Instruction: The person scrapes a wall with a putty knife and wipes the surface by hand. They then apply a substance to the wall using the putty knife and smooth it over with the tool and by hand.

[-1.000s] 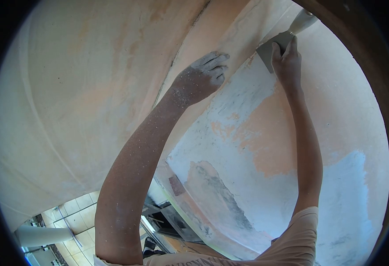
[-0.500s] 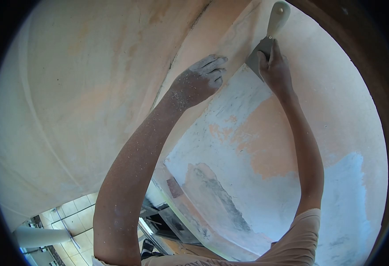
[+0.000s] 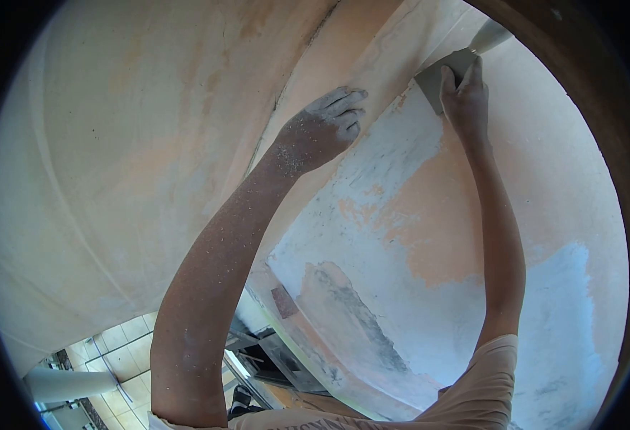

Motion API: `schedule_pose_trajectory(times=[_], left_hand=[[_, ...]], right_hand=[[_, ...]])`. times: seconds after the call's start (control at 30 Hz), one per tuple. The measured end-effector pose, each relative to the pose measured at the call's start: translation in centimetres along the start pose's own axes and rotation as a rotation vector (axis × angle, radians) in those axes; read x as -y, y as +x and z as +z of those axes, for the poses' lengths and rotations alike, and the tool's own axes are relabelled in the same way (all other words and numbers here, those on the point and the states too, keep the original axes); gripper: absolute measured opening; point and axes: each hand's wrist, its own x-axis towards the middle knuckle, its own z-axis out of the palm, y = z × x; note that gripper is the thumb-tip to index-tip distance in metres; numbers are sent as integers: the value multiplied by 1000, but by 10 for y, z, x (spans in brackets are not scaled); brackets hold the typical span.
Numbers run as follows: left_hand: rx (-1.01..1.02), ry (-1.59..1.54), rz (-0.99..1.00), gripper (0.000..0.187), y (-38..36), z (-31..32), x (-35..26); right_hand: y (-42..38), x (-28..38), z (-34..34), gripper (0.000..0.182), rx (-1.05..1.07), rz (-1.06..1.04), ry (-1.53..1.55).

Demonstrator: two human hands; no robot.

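A putty knife (image 3: 450, 72), with a wide grey blade and a pale handle, is gripped near the base of its blade by my right hand (image 3: 467, 100). Its blade lies against the patchy white and peach plaster surface (image 3: 372, 172), close to the corner line. My left hand (image 3: 333, 118), whitened with dust over the fingers, rests near that corner, its fingers extended and slightly bent. Nothing shows in it, though its palm is hidden.
To the left spreads a large curved beige surface (image 3: 135, 172), with a dark crack (image 3: 286, 89) running along its right side. A rough grey patch (image 3: 358, 315) marks the lower plaster. Far below are floor tiles (image 3: 125, 355), a white pipe (image 3: 71, 384) and a shoe (image 3: 240, 400).
My right hand has moved up and slightly right with the putty knife, whose handle has swung over to the right. My left hand has stayed in place.
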Motion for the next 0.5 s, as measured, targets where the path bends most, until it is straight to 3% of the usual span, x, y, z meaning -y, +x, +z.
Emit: schedule_pose_trajectory(times=[0.07, 0.17, 0.27, 0.37, 0.47, 0.5], left_hand=[[-5, 12, 4, 4, 1, -1, 1], [-20, 3, 4, 4, 0, 2, 2], [8, 1, -2, 5, 0, -1, 0], [-24, -14, -14, 5, 0, 1, 1], [-25, 31, -1, 6, 1, 1, 1], [-19, 15, 3, 6, 1, 1, 1]], right_hand=[[-8, 4, 6, 46, 39, -123, -51], [2, 6, -3, 46, 34, 148, 103], [-7, 9, 1, 45, 130, 3, 35], [-2, 9, -2, 45, 13, 173, 152], [-21, 11, 9, 45, 118, -76, -6], [-18, 9, 9, 45, 53, -76, 0]])
